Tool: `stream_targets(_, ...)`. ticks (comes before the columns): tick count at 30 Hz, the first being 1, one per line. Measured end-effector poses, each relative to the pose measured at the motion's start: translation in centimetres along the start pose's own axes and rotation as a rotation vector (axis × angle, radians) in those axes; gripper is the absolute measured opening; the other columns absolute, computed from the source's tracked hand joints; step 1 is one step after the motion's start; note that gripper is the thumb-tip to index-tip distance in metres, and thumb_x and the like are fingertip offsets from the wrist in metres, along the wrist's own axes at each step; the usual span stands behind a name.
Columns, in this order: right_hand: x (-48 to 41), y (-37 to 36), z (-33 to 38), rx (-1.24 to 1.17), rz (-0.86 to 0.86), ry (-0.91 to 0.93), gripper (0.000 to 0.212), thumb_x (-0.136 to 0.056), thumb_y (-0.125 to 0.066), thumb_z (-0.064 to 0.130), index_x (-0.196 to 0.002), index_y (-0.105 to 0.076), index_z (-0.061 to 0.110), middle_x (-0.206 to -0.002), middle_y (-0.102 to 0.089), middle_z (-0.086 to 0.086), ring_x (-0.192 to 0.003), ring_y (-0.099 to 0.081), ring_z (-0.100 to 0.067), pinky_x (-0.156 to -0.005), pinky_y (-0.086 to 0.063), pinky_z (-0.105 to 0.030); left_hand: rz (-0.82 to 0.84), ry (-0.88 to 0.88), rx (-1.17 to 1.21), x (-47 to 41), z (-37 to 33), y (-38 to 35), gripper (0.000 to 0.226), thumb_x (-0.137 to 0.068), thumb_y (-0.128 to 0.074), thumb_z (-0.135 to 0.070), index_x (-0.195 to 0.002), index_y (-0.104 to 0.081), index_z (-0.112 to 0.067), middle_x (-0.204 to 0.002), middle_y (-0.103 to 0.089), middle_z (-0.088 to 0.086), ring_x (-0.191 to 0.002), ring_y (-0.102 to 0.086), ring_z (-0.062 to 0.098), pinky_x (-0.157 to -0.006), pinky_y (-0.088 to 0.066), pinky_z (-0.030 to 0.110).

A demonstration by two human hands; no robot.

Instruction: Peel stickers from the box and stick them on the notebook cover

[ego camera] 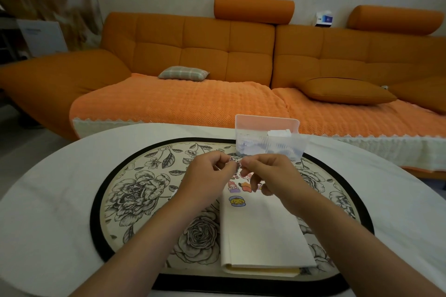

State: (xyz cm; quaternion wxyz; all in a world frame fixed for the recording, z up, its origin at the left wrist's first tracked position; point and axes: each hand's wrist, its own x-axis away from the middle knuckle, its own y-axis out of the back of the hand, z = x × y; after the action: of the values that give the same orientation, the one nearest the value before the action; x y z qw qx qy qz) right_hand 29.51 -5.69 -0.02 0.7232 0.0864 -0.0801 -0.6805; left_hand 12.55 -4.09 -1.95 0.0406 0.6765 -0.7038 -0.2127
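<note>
Your left hand (207, 173) and right hand (268, 173) pinch one small sticker (234, 163) between curled fingertips, above the notebook's (260, 231) far end, near the box (270, 138).

reaching forward with both bare forearms, converging; pinching a small sticker (233, 163) between left hand (207, 173) and right hand (270, 176), fingers curled, fingertips nearly meeting, knuckles facing up.

Translucent plastic box (270, 138), matt notebook (260, 231)
</note>
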Motion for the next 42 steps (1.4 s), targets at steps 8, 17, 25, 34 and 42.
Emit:
stream_targets(8,0.08,0.04,0.0,0.084,-0.033,0.103,0.015,-0.095,-0.065,0.017,-0.089,-0.076,0.007,-0.078,-0.073,-0.009,-0.048,-0.055,-0.012,-0.046,-0.043,-0.015,0.006,0.008,0.009,0.0,-0.14,0.17,0.015,-0.088,-0.069,-0.026,-0.074,-0.071,-0.021,-0.061,-0.058,-0.01,-0.061,-0.055,0.01,-0.062,-0.047,0.03)
stream_targets(17,0.02,0.06,-0.28,0.162,-0.05,0.173,0.013,-0.094,-0.068,0.019,-0.085,-0.076,0.014,-0.076,-0.073,-0.008,-0.05,-0.055,-0.012,-0.051,-0.047,-0.019,0.013,-0.025,-0.01,-0.07,0.09,0.19,0.017,-0.088,-0.069,-0.025,-0.071,-0.069,-0.024,-0.054,-0.055,-0.016,-0.053,-0.048,0.005,-0.056,-0.041,0.022)
stream_targets(25,0.28,-0.61,-0.33,0.377,-0.116,0.249,0.018,-0.095,-0.062,0.018,-0.084,-0.076,0.016,-0.055,-0.061,0.018,-0.046,-0.051,-0.001,-0.046,-0.04,-0.011,0.013,-0.052,-0.066,0.03,0.23,-0.25,0.016,-0.088,-0.069,-0.028,-0.072,-0.068,-0.026,-0.052,-0.054,-0.02,-0.051,-0.045,0.001,-0.057,-0.037,0.023)
stream_targets(34,0.48,-0.62,-0.18,0.411,-0.108,0.272,0.02,-0.095,-0.06,0.014,-0.082,-0.076,0.014,-0.055,-0.062,0.013,-0.047,-0.052,-0.001,-0.046,-0.039,-0.01,-0.004,-0.035,-0.091,-0.03,0.3,-0.21,0.017,-0.085,-0.07,-0.029,-0.068,-0.067,-0.028,-0.053,-0.056,-0.02,-0.053,-0.047,0.002,-0.059,-0.04,0.024)
stream_targets(42,0.47,-0.67,0.15,0.256,-0.156,0.217,0.025,-0.098,-0.061,0.017,-0.077,-0.075,0.013,-0.054,-0.064,0.009,-0.044,-0.052,-0.002,-0.045,-0.044,-0.019,-0.203,-0.195,-0.253,0.91,-0.36,0.11,0.013,-0.083,-0.074,-0.037,-0.09,-0.063,-0.035,-0.083,-0.062,-0.017,-0.065,-0.052,0.002,-0.061,-0.048,0.027)
